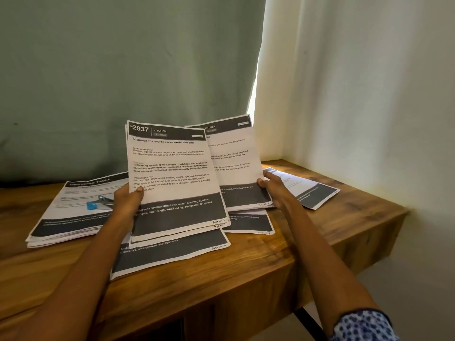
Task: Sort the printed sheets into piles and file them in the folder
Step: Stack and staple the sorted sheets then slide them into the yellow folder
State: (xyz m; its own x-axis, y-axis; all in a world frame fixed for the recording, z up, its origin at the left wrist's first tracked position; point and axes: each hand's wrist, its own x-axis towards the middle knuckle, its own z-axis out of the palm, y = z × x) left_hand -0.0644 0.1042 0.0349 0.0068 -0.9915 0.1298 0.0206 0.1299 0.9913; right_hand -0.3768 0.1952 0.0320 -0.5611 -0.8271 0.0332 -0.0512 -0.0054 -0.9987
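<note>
Holding kitchen sheets [172, 178], both hands.

Daylight comes in through the gap between the curtains [253, 104], bright enough to blow out there and wash the white wall [369, 94]. The desk's [246, 279] right far corner glows warm; its left side sits dimmer. Wide-angle bending curves the edges, and small print blurs.

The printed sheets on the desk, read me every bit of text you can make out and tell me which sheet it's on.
"2937", "KITCHEN", "Organize the storage area under the sink", "Page No: 1": front sheet in the left hand.
"KITCHEN": sheet behind, in the right hand.
"DRESSING TABLE": left pile.
"Page No: 6": flat sheet.
Far right sheet: too blurred.
</note>
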